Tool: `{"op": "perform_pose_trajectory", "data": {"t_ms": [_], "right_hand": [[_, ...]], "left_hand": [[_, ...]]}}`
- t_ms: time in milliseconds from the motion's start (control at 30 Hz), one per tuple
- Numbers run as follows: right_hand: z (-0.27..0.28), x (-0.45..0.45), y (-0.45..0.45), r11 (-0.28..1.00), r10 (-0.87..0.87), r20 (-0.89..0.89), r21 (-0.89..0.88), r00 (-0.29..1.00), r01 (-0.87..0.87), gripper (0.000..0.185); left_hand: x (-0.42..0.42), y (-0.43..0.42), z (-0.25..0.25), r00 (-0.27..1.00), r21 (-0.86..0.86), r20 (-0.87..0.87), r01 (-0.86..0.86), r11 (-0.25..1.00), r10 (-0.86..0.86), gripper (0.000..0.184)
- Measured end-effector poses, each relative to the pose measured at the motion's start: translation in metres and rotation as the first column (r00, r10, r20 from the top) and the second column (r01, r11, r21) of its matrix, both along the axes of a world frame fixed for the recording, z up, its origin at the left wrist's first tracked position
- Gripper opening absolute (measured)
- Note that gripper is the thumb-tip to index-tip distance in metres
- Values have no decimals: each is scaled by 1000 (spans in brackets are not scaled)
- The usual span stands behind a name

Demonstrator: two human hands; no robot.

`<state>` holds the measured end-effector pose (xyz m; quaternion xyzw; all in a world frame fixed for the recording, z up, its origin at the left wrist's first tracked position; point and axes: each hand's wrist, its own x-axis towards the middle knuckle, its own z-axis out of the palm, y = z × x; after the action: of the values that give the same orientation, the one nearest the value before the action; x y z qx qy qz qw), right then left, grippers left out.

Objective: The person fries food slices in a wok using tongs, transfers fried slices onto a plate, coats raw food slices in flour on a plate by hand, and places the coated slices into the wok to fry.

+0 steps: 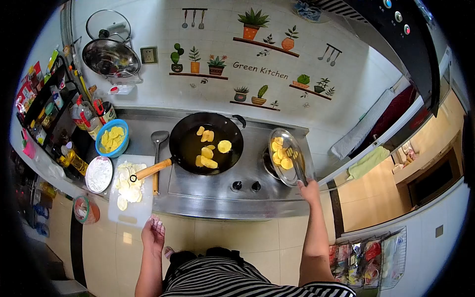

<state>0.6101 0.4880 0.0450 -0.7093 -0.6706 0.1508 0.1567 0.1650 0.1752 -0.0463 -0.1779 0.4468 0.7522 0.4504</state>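
My right hand point(309, 191) is closed around the handle of a long grey utensil point(300, 171), whose exact kind I cannot make out. Its far end lies over a round metal dish point(280, 132) holding several golden slices point(286, 163). The dish sits above the right burner. Near the cutting board's front edge, my left hand point(154, 233) is held palm up with loosely bent fingers, some white on the fingertips and nothing visible in it. A black wok point(185, 163) with a wooden handle holds oil and several yellow slices point(224, 146). Pale coated slices point(129, 191) cover the white cutting board point(140, 215).
Between board and wok lies a spatula point(159, 137). On the left stand a blue basket point(126, 144) of yellow slices, a bowl of white powder point(99, 174) and a bottle rack point(59, 106). Two stove knobs point(237, 186) face me. A range hood point(401, 34) hangs upper right.
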Motion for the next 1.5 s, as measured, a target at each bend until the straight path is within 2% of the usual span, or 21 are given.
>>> {"op": "perform_pose_trajectory", "data": {"t_ms": [100,133,167,267,333,367,433,467,533,567,633,700,800,833,900,1100,1267,1367,1433,1500], "right_hand": [[-1,9,0,997,-27,-17,67,999,28,56],[-16,16,5,974,14,-1,225,1000,-14,56],[-29,25,10,974,18,0,227,1000,-18,56],[-20,8,7,981,3,-106,195,994,17,48],[31,-39,-15,990,124,-393,-17,911,-142,35],[38,-56,-18,989,130,-393,-18,910,-149,35],[48,-90,-19,948,181,-417,-167,890,-271,29],[52,-107,-19,946,187,-417,-168,890,-277,29],[61,-137,-16,865,293,-434,-259,852,-429,28],[62,-146,-10,861,300,-431,-261,851,-436,28],[58,-161,6,768,328,-393,-418,859,-485,27],[55,-172,16,769,304,-391,-438,869,-465,26],[52,-186,27,711,122,-434,-589,893,-384,25],[49,-191,29,710,129,-431,-589,893,-387,25],[42,-199,31,657,32,-524,-630,851,-413,30],[20,-231,29,630,-37,-598,-635,800,-446,25],[6,-250,25,654,-102,-604,-639,790,-404,22],[-2,-255,29,662,-129,-618,-636,775,-397,20],[13,-261,21,736,-188,-627,-600,756,-314,20],[12,-260,24,740,-183,-640,-589,746,-324,20]], "left_hand": [[-4,-4,-2,1000,10,-5,4,1000,-4,19],[-6,-5,-2,1000,11,-8,10,1000,-10,20],[-7,-4,-1,1000,13,-7,6,1000,-6,20],[-11,-6,6,1000,-8,-8,-11,1000,11,20],[-18,-5,6,999,2,-25,27,1000,-27,21],[-21,-5,6,999,1,-25,21,1000,-21,21],[-29,-6,7,999,14,-10,45,999,-45,24],[-32,-8,8,999,14,-9,39,999,-39,24],[-39,-12,9,999,29,-3,44,999,-44,25],[-42,-16,7,999,28,0,36,999,-36,25],[-49,-24,3,999,58,-5,39,998,-39,25],[-54,-32,2,1000,70,1,8,998,-8,23],[-61,-44,-1,999,56,12,-38,998,37,22],[-64,-46,-1,998,30,15,-55,998,55,22],[-68,-50,0,998,29,18,-66,997,65,22],[-80,-57,-1,994,3,31,-100,995,100,24],[-84,-62,3,992,-23,31,-124,992,125,23],[-92,-71,-10,996,56,19,-85,995,84,26],[-91,-70,0,986,17,39,-162,987,161,19],[-93,-71,1,984,17,41,-173,985,172,19]]}}
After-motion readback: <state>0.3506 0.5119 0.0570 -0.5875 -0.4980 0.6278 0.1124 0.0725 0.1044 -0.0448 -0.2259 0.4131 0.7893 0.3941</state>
